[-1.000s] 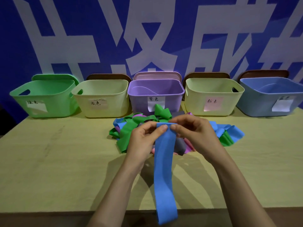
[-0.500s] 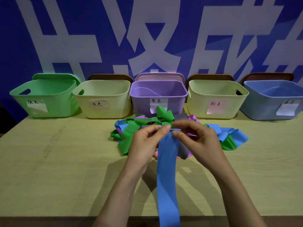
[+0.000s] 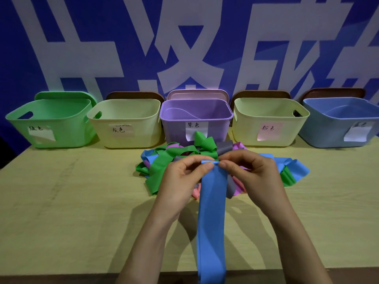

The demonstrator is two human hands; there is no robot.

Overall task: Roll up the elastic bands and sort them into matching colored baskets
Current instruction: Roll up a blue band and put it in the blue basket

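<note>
While both hands pinch folded top end of blue band (image 3: pixel 212 212), left hand (image 3: pixel 180 181) and right hand (image 3: pixel 256 179) above worktop (image 3: pixel 82 201), tail hanging past front edge. Risk: slack first turn, roll likely springing loose. Blue basket (image 3: pixel 328 132) far right.

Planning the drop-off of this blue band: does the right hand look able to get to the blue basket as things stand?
Probably yes. The blue basket stands open-topped at the row's right end, with nothing upright between it and the right hand. That hand is busy, though, pinching the top edge of the blue band.
</note>
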